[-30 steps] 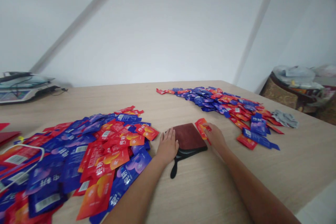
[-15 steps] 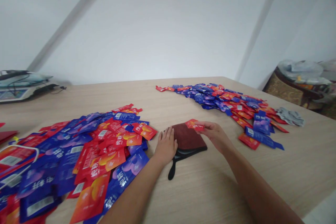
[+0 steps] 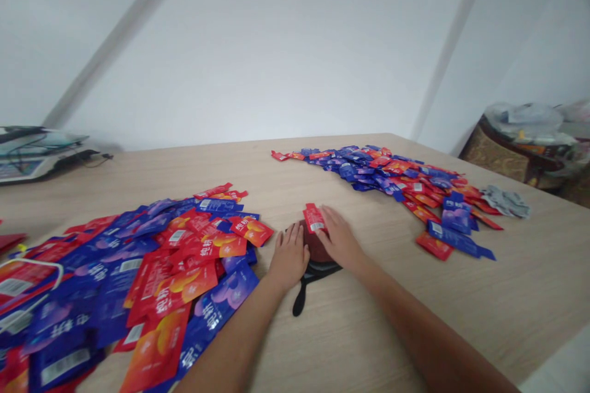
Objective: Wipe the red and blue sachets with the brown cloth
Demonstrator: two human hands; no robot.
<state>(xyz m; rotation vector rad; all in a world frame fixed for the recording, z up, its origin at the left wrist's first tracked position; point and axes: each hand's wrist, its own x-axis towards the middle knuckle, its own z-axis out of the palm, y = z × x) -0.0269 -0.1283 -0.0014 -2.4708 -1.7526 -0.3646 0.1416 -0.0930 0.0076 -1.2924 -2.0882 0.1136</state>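
A flat brown leather-like piece (image 3: 318, 253) with dark layers at its near edge lies on the table, and a short black strap (image 3: 299, 298) sticks out of it towards me. My left hand (image 3: 290, 256) rests flat on its left side, fingers stretched out. Over its right side lies my right hand (image 3: 340, 236), fingers extended and flat against a red sachet (image 3: 314, 217). The sachet sits on the far part of the brown piece, its white barcode label facing up. My right palm hides part of the brown piece.
A heap of red and blue sachets (image 3: 184, 252) spreads at left, with a white wire handle (image 3: 58, 267) among them. Another sachet pile (image 3: 369, 169) stretches across the back right, by a grey glove (image 3: 506, 201). A scale-like device (image 3: 32, 163) stands far left; an armchair (image 3: 495, 150) is at right.
My right hand has moved left with the red sachet and laid it, turned over to its barcode side, on the brown piece. Its pinch has become a flat press. My left hand stays put.
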